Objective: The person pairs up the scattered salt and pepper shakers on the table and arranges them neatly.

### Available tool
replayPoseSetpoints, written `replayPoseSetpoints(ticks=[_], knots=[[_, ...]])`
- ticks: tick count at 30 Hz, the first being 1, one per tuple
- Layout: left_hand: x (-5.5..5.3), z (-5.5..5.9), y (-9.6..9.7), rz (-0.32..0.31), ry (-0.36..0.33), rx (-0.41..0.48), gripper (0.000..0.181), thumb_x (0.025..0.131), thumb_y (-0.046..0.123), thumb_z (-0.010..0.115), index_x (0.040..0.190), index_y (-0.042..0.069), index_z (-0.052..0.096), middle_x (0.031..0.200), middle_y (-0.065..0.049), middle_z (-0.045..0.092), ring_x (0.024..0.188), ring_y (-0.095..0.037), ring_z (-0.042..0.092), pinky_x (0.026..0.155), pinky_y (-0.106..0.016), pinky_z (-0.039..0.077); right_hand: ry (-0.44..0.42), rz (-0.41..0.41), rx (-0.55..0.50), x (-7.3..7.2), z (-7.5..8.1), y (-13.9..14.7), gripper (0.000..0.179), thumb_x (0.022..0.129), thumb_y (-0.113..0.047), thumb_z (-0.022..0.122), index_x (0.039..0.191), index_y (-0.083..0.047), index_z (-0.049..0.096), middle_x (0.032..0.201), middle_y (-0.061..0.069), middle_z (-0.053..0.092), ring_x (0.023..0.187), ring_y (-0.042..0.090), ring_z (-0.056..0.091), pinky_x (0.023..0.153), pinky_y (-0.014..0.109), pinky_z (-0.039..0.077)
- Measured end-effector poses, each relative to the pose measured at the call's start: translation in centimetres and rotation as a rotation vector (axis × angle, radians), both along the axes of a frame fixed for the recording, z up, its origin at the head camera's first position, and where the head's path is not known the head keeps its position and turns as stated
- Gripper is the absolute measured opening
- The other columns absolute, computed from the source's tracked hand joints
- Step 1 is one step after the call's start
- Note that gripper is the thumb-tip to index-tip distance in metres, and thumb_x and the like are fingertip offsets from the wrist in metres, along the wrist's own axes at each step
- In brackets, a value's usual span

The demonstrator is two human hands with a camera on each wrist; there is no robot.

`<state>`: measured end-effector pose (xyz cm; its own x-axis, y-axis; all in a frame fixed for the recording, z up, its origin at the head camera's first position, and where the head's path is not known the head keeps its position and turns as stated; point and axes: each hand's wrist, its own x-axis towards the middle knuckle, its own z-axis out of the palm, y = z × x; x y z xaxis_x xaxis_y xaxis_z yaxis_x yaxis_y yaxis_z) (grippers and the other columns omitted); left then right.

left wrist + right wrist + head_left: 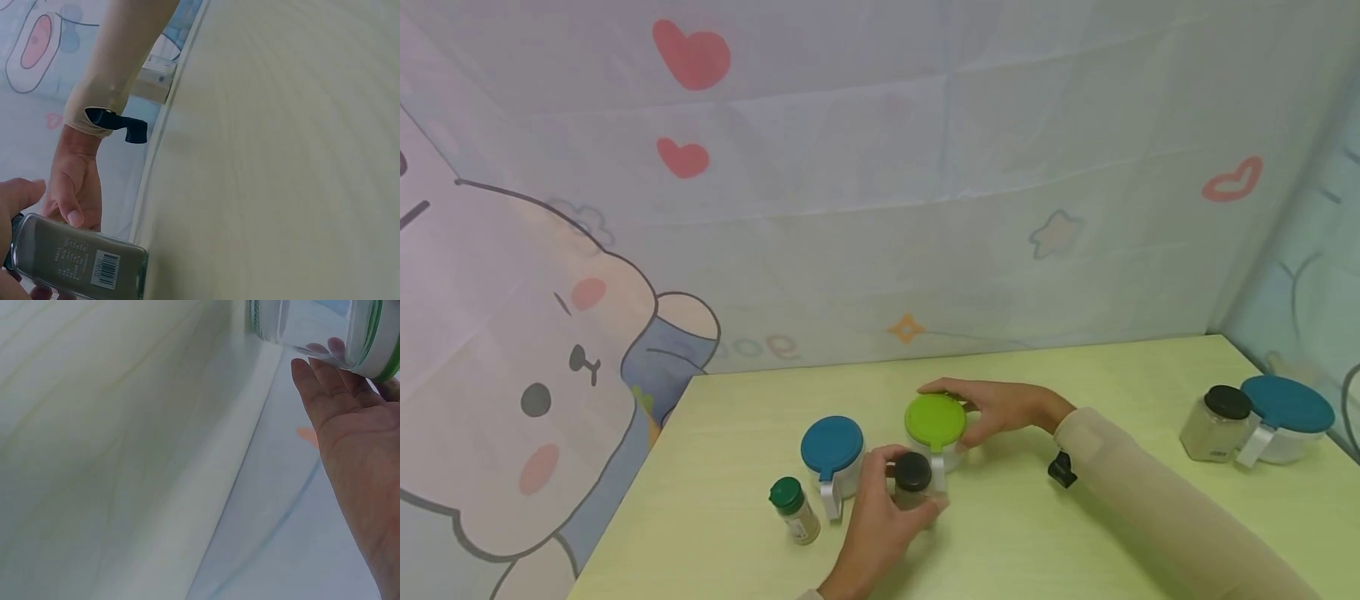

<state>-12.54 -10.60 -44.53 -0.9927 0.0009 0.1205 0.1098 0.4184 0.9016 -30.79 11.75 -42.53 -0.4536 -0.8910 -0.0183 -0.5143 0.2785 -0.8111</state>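
My left hand [880, 521] grips a black-lidded glass seasoning jar [913, 472], fingers on its far side and thumb in front. The left wrist view shows that jar [81, 256] with a barcode label on its side. Just behind it, my right hand [1003, 407] holds a round clear jar with a bright green lid [936, 419] and a pale handle, fingers behind and thumb at the front right. In the right wrist view, the fingertips of this hand [356, 419] lie against the clear wall of the jar [319, 328].
Left of my hands stand a blue-lidded handled jar [832, 446] and a small green-capped shaker [795, 510]. At the table's right end are another black-lidded jar [1216, 423] and a second blue-lidded jar [1287, 407]. A printed cloth [865, 208] hangs behind the pale yellow table [1045, 533].
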Motion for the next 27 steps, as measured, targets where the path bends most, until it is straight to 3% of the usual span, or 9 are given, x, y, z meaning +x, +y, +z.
replayPoseSetpoints(ticks=[7,13,18,27], knots=[[-0.3,1.0,0.0,-0.044,0.034,0.007,0.069,0.083,0.038,0.084,0.138,0.016,0.049,0.139,-0.002,0.045,0.133,-0.022,0.044,0.109,-0.056,0.043,0.026,-0.002,-0.035,0.1,0.3,0.9,0.085,0.088,-0.029,0.080,0.158,-0.031,0.031,0.158,-0.009,0.038,0.144,0.018,0.040,0.118,0.048,0.035],[-0.9,2.3,-0.2,-0.079,0.068,0.008,0.074,0.085,0.038,0.082,0.146,0.016,0.046,0.144,-0.002,0.044,0.137,-0.025,0.041,0.112,-0.058,0.038,0.064,0.036,-0.116,0.4,0.9,1.7,0.084,0.091,-0.015,0.077,0.159,-0.027,0.029,0.162,0.000,0.036,0.149,0.022,0.035,0.119,0.053,0.032],[-1.4,3.4,-0.1,-0.105,0.114,-0.005,0.080,0.086,0.043,0.081,0.152,0.020,0.043,0.149,0.001,0.044,0.141,-0.025,0.040,0.113,-0.061,0.035,0.086,0.022,-0.144,0.8,1.9,2.4,0.084,0.091,-0.012,0.076,0.159,-0.029,0.030,0.162,-0.002,0.037,0.148,0.022,0.036,0.120,0.055,0.029],[-2.5,4.6,0.6,-0.106,0.203,-0.059,0.078,0.086,0.040,0.081,0.153,0.027,0.042,0.149,0.004,0.045,0.141,-0.021,0.042,0.113,-0.056,0.038,0.093,0.018,-0.172,1.5,3.4,3.7,0.085,0.092,-0.017,0.077,0.160,-0.028,0.028,0.161,-0.001,0.038,0.147,0.019,0.039,0.122,0.037,0.030]])
